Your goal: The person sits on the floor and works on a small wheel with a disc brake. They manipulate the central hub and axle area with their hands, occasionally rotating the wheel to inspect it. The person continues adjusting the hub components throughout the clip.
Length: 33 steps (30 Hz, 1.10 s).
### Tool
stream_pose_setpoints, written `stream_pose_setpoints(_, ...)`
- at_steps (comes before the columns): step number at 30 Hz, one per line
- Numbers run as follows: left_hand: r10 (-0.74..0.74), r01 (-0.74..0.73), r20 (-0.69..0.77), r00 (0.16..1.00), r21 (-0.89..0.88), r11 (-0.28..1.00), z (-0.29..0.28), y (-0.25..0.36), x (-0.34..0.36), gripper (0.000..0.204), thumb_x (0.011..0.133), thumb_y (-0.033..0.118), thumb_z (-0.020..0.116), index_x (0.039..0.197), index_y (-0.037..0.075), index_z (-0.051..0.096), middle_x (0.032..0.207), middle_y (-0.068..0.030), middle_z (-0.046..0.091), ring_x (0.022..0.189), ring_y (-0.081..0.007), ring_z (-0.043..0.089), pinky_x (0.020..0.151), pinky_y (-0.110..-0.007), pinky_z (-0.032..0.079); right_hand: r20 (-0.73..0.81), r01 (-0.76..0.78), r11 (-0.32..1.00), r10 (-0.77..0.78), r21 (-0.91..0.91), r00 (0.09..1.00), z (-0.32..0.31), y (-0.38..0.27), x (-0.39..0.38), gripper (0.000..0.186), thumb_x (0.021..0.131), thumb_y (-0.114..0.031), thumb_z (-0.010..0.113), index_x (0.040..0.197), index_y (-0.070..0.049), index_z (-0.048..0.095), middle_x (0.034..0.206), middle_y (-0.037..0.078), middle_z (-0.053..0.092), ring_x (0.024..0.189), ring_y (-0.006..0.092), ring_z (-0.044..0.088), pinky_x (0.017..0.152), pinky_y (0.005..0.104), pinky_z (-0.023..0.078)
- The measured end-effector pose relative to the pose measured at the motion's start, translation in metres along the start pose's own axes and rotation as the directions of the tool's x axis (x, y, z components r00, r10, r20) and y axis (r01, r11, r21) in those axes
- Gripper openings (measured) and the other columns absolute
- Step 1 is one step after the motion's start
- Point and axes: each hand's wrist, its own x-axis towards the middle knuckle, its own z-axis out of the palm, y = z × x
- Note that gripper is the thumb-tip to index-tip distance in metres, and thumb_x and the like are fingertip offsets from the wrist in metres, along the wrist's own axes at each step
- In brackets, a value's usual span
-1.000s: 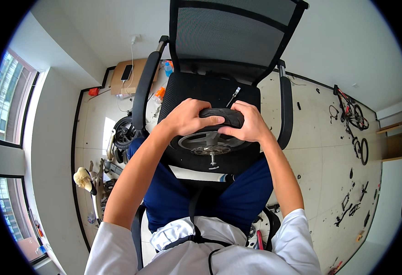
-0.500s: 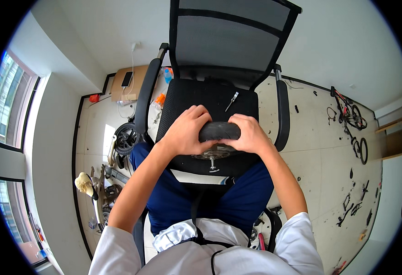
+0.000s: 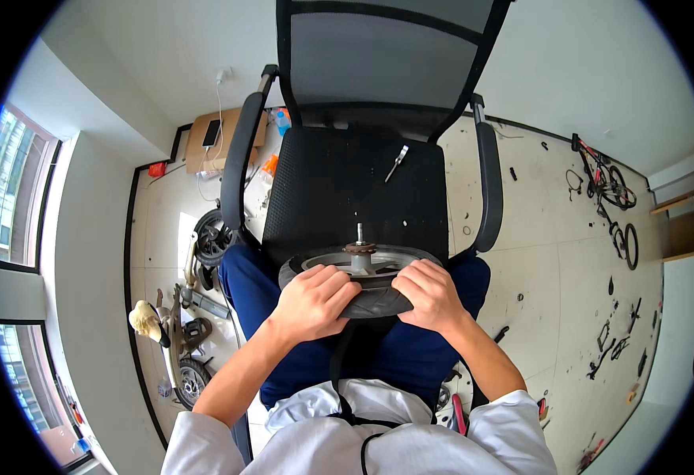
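A small wheel [image 3: 379, 304] with a black tyre and grey metal rim lies tilted at the front edge of the black chair seat, above my lap. Its axle points upward, with a brown sprocket-like disc [image 3: 360, 248] around it. My left hand [image 3: 315, 299] is closed over the near left part of the tyre, and my right hand [image 3: 430, 295] grips the near right part. Both thumbs are largely hidden. Farther back on the seat [image 3: 323, 182] rests a slim silver metal tool [image 3: 397, 164], apart from the wheel.
Armrests [image 3: 487, 186] flank the seat. On the floor at left are another wheel [image 3: 213, 237], scooter-like parts [image 3: 174, 340] and a cardboard sheet [image 3: 200, 150] with a phone [image 3: 212, 133]. At right lie a red-and-black bicycle [image 3: 604, 182] and several scattered parts.
The wheel has tipped from standing on edge to lying flatter, nearer to me, so its hub and axle show on top. My hands have moved down with it, still gripping the tyre.
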Motion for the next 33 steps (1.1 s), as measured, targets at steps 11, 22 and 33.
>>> stream_pose_setpoints(11,-0.038,0.037,0.045,0.998,0.026,0.999,0.005,0.017,-0.015,0.049,0.056,0.017,0.076,0.102,0.006,0.065,0.086,-0.0034,0.058,0.077,-0.0214,0.059,0.071,-0.033,0.049,-0.047,-0.004,1.000,0.005,0.009,0.999,0.004,-0.009,-0.019,0.043,0.047,-0.009,0.080,0.087,-0.001,0.065,0.088,0.011,0.063,0.079,0.0305,0.065,0.072,0.0387,0.054)
stream_pose_setpoints(22,-0.095,0.095,-0.003,0.996,-0.001,0.996,0.002,0.012,-0.005,0.053,0.061,0.025,0.084,0.107,0.007,0.067,0.097,-0.0048,0.064,0.086,-0.0223,0.064,0.078,-0.034,0.052,-0.034,-0.072,0.997,0.073,0.015,0.997,0.001,-0.007,-0.010,0.056,0.046,-0.009,0.081,0.099,-0.004,0.065,0.102,0.010,0.063,0.091,0.0291,0.065,0.085,0.0390,0.054)
stream_pose_setpoints(33,-0.149,0.149,0.005,0.989,-0.026,0.988,0.001,0.019,-0.010,0.050,0.062,0.027,0.084,0.105,0.007,0.068,0.100,-0.0062,0.067,0.084,-0.0230,0.066,0.077,-0.034,0.053,-0.012,-0.082,0.995,0.083,0.058,0.996,0.007,-0.011,-0.017,0.048,0.050,-0.011,0.079,0.095,-0.005,0.066,0.092,0.008,0.064,0.084,0.0282,0.067,0.079,0.0383,0.056)
